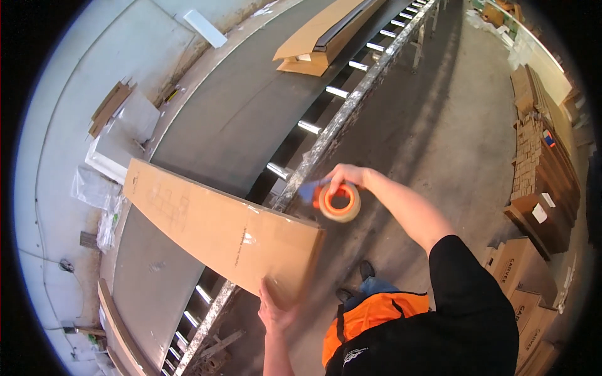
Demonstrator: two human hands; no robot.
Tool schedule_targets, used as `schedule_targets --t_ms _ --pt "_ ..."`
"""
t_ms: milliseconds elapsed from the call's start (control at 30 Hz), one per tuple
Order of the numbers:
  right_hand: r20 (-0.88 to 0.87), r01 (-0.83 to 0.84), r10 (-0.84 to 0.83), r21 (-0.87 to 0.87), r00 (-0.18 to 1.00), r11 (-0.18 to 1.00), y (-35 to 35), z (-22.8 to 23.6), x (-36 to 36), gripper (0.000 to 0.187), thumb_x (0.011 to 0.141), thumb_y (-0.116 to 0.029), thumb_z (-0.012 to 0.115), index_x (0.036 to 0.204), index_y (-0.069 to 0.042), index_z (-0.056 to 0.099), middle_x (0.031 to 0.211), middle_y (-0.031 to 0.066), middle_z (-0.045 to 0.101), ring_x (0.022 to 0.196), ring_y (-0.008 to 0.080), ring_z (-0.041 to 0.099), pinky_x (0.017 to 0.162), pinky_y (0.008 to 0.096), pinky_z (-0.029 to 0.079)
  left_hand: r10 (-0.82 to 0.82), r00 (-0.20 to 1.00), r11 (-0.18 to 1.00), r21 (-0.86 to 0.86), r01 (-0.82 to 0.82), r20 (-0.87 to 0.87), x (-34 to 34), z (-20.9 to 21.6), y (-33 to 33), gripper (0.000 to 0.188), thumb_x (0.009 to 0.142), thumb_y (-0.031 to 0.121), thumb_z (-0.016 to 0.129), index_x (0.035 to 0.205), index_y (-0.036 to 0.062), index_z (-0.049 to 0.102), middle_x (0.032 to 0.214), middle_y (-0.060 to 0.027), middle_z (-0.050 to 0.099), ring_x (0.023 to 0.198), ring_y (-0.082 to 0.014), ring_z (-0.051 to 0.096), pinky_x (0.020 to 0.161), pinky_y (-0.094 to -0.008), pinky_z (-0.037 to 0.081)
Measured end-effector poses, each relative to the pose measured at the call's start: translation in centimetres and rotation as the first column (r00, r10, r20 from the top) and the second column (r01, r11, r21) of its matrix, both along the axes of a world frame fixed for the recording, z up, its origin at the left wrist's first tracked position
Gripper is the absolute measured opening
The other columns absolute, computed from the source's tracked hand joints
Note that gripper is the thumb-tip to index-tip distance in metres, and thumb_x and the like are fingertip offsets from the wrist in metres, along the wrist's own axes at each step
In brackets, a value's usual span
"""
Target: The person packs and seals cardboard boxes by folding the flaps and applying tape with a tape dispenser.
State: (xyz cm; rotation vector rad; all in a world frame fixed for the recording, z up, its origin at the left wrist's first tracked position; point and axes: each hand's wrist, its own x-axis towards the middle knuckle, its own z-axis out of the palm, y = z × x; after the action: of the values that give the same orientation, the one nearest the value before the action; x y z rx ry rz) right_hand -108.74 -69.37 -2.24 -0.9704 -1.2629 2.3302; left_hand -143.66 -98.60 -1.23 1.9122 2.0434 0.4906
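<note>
A long, flat brown cardboard box (219, 219) lies across the conveyor, its near end sticking out past the rail toward me. My left hand (273, 310) grips the lower edge of that end, thumb up along its side and the fingers partly hidden beneath. In my right hand (346, 176) is a tape dispenser (342, 216) with an orange-cored roll of clear tape and a blurred blue-and-red part. It is held in the air just right of the box's near end, apart from it. Shiny strips show on the box's surface.
The grey conveyor belt (219, 131) has metal rollers (309, 127) along a worn rail (332, 135). Farther up lies an open carton (313, 56) with a dark strip in it. White foam blocks (119, 147) stand at the left wall. Stacked flat cartons (542, 169) line the right.
</note>
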Motion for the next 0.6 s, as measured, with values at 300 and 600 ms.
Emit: schedule_targets --t_ms 300,600 --pt "-0.015 0.175 -0.175 -0.009 0.985 0.985 -26.0 -1.2 -3.4 0.065 0.073 -0.007 0.080 0.135 -0.002 0.059 0.132 0.0118 0.064 0.116 0.0143 0.060 0.105 0.0300 0.042 -0.163 0.986 0.985 -0.050 0.164 0.029 -2.6 3.0 0.5 0.124 0.064 0.031 0.086 0.155 0.0005 0.006 0.137 -0.0255 0.054 0.117 -0.0432 0.060 0.090 -0.0441 0.056" --pt "0.022 0.661 -0.662 0.054 0.749 0.749 -31.2 -1.4 -16.0 0.059 0.073 0.002 0.075 0.130 0.004 0.060 0.112 0.0052 0.067 0.092 0.0100 0.062 0.082 0.0243 0.050 -0.895 0.253 0.345 -0.212 0.914 -0.366 6.8 0.4 17.0 0.041 0.076 0.020 0.069 0.116 0.0148 0.068 0.119 -0.0046 0.063 0.109 -0.0291 0.061 0.096 -0.0445 0.048"
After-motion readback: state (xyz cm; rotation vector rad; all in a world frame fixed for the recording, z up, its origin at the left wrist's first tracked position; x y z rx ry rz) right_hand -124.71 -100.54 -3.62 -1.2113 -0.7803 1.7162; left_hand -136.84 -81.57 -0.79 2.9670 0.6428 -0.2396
